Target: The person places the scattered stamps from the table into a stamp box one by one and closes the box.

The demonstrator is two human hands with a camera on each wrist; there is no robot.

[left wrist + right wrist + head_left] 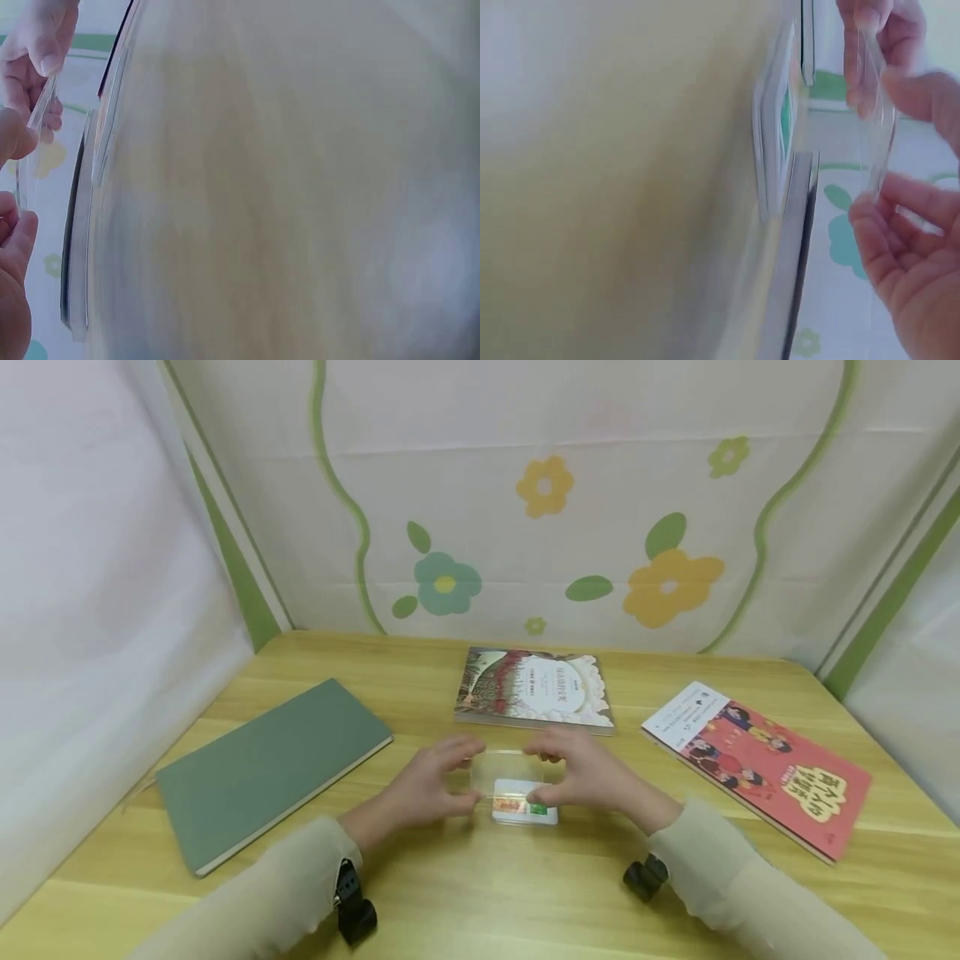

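Observation:
A clear, thin plastic lid or cover [506,767] is held up between both hands, raised off the table. My left hand [423,785] pinches its left side between thumb and fingers. The opposite side is pinched by my right hand [585,770]. Just below lies a small stack of white-bordered cards [525,815] with orange and green pictures, partly seen through the plastic. In the right wrist view the lid [879,135] stands clearly apart from the card stack [769,142]. Whether the cards sit in a case base, I cannot tell.
A green hardcover book [273,772] lies at the left of the wooden table [495,902]. Behind the hands is a picture book [532,689], and a red book [772,768] lies at the right. Flower-printed cloth [585,410] hangs behind the table.

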